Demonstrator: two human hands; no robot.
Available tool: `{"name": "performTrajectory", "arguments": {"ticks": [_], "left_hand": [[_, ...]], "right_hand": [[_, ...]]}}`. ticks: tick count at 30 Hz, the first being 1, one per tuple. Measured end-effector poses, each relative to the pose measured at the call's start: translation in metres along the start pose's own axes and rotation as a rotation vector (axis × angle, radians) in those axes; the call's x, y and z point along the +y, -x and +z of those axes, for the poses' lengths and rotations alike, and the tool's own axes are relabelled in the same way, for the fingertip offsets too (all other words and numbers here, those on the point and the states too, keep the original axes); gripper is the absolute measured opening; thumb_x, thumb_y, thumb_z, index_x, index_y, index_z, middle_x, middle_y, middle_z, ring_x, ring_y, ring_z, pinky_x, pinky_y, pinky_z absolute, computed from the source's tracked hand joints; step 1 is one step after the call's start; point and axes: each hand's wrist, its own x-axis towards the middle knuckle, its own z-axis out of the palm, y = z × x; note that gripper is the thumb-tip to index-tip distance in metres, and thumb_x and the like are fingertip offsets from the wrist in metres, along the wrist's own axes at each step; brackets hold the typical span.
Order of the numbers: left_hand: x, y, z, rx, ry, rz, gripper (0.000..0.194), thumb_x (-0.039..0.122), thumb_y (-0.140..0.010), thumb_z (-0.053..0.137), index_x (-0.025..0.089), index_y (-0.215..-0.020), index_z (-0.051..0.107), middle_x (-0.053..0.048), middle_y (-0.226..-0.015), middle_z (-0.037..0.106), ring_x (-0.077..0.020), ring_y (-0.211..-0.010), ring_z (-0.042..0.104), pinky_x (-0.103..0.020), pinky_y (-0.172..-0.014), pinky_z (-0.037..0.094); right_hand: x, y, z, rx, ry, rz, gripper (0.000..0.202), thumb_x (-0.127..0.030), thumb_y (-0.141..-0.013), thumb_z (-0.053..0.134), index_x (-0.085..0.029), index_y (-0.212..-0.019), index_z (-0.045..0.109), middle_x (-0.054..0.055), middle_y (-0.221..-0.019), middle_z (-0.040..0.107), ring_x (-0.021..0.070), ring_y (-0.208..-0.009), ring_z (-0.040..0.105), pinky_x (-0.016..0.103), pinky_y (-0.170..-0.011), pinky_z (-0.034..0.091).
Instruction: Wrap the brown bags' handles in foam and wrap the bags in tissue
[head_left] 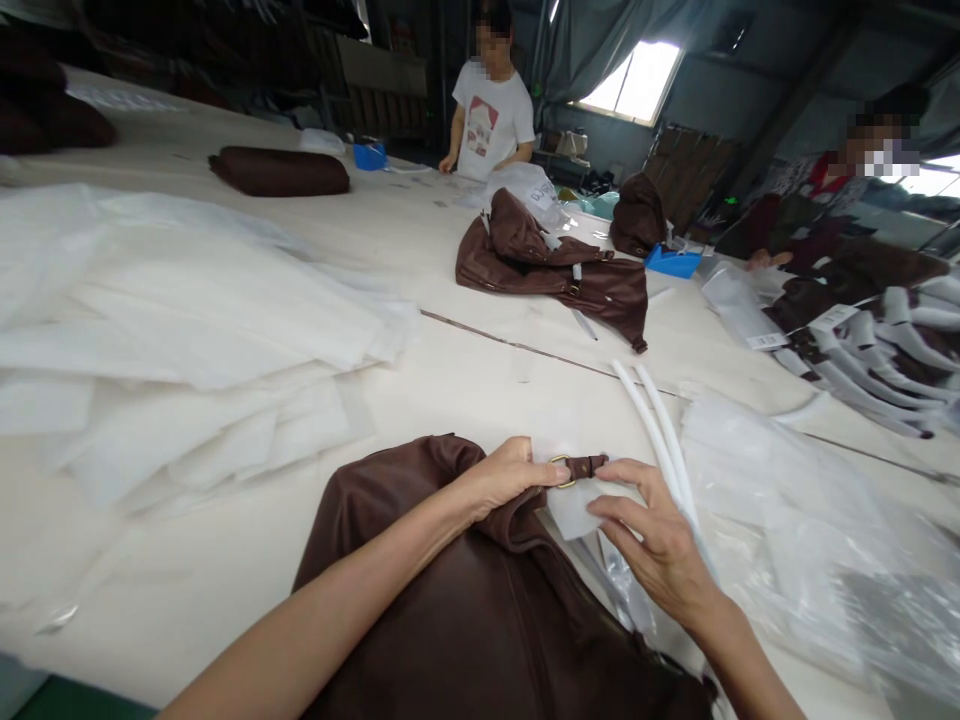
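While the left grip [511, 474] pinches the buckle [561, 458], the slightly open right grip [664, 538] is at the strap [585, 467], hold unclear; looks like strap-fiddling, next bit needs steadiness.

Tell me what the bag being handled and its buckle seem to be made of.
The bag looks like smooth brown leather, going by its soft sheen and rounded folds, though imitation is possible. The buckle seems to be shiny gold-toned metal, judging by its glint.

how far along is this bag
Looks done: the right-hand pile has straps in white sleeves. In hand: left hand grips the buckle, right hand touches the strap tip. Seemingly left: white tubes lie loose beside the bag.
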Motion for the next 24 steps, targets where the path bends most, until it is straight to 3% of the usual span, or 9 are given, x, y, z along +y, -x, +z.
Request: {"name": "performTrajectory", "arguments": {"ticks": [4, 8, 11, 13, 15, 17, 19, 22, 24], "left_hand": [[0.002, 0.003, 0.0, 0.002, -0.012, 0.009, 0.037, 0.044, -0.063, 0.085, 0.013, -0.075, 0.07, -0.001, -0.073, 0.063, -0.0135, -0.067, 0.052, -0.022, -0.064, 0.039], [0.0, 0.002, -0.001, 0.004, -0.043, 0.015, 0.039, 0.046, -0.061, 0.085, 0.013, -0.071, 0.068, 0.0, -0.069, 0.059, -0.0119, -0.063, 0.048, -0.022, -0.06, 0.036], [-0.003, 0.0, 0.002, 0.014, -0.082, 0.024, 0.037, 0.044, -0.061, 0.084, 0.013, -0.071, 0.066, 0.001, -0.068, 0.058, -0.0112, -0.063, 0.049, -0.021, -0.06, 0.037], [-0.004, 0.0, 0.005, 0.0, -0.116, 0.013, 0.036, 0.045, -0.064, 0.082, 0.013, -0.075, 0.069, 0.0, -0.071, 0.061, -0.0126, -0.064, 0.052, -0.022, -0.061, 0.041], [-0.003, 0.001, 0.008, -0.031, -0.163, -0.01, 0.035, 0.045, -0.068, 0.08, 0.013, -0.08, 0.071, -0.002, -0.069, 0.063, -0.0138, -0.06, 0.054, -0.024, -0.059, 0.043], [-0.002, 0.003, 0.008, -0.058, -0.216, -0.027, 0.033, 0.044, -0.072, 0.077, 0.013, -0.081, 0.073, -0.002, -0.063, 0.064, -0.0137, -0.055, 0.054, -0.024, -0.058, 0.042], [-0.001, 0.007, 0.006, -0.074, -0.266, -0.039, 0.032, 0.044, -0.076, 0.074, 0.013, -0.08, 0.073, -0.002, -0.057, 0.063, -0.0131, -0.052, 0.054, -0.023, -0.058, 0.041], [0.0, 0.011, 0.0, -0.055, -0.298, -0.048, 0.038, 0.05, -0.084, 0.065, 0.013, -0.077, 0.071, -0.003, -0.056, 0.065, -0.0144, -0.054, 0.057, -0.023, -0.059, 0.042], [0.0, 0.014, -0.004, -0.041, -0.302, -0.045, 0.05, 0.058, -0.088, 0.054, 0.013, -0.072, 0.067, -0.005, -0.056, 0.065, -0.0158, -0.054, 0.058, -0.024, -0.058, 0.043]], "right_hand": [[-0.003, 0.004, -0.003, -0.127, -0.09, -0.043, 0.02, -0.009, -0.094, 0.053, -0.024, -0.102, 0.062, 0.008, -0.117, 0.066, 0.0225, -0.117, 0.059, 0.041, -0.098, 0.05], [-0.003, 0.009, -0.005, -0.124, -0.119, -0.056, 0.024, -0.007, -0.094, 0.052, -0.025, -0.108, 0.06, 0.007, -0.116, 0.069, 0.0231, -0.118, 0.06, 0.043, -0.1, 0.048], [-0.004, 0.002, -0.004, -0.099, -0.128, -0.045, 0.022, -0.011, -0.095, 0.054, -0.025, -0.11, 0.061, 0.005, -0.105, 0.072, 0.0213, -0.106, 0.064, 0.04, -0.093, 0.05], [-0.004, -0.007, 0.001, -0.026, -0.124, 0.021, 0.015, -0.016, -0.096, 0.054, -0.025, -0.105, 0.063, 0.006, -0.101, 0.071, 0.0215, -0.103, 0.064, 0.04, -0.092, 0.05], [-0.002, -0.016, 0.011, 0.074, -0.116, 0.142, 0.008, -0.024, -0.096, 0.055, -0.024, -0.097, 0.063, 0.009, -0.111, 0.069, 0.0236, -0.112, 0.061, 0.042, -0.097, 0.047], [0.001, -0.024, 0.021, 0.137, -0.129, 0.286, 0.012, -0.032, -0.095, 0.057, -0.022, -0.091, 0.062, 0.012, -0.127, 0.063, 0.0261, -0.124, 0.054, 0.044, -0.103, 0.043], [0.002, -0.028, 0.03, 0.135, -0.177, 0.405, 0.017, -0.037, -0.094, 0.057, -0.021, -0.089, 0.061, 0.012, -0.13, 0.061, 0.0272, -0.126, 0.052, 0.042, -0.103, 0.041], [0.001, -0.031, 0.034, 0.074, -0.265, 0.512, 0.02, -0.04, -0.094, 0.056, -0.021, -0.087, 0.059, 0.004, -0.096, 0.068, 0.0212, -0.094, 0.063, 0.033, -0.084, 0.046], [-0.001, -0.032, 0.034, 0.058, -0.293, 0.533, 0.021, -0.04, -0.093, 0.056, -0.021, -0.084, 0.058, -0.002, -0.075, 0.061, 0.0155, -0.071, 0.057, 0.028, -0.07, 0.043]]}}
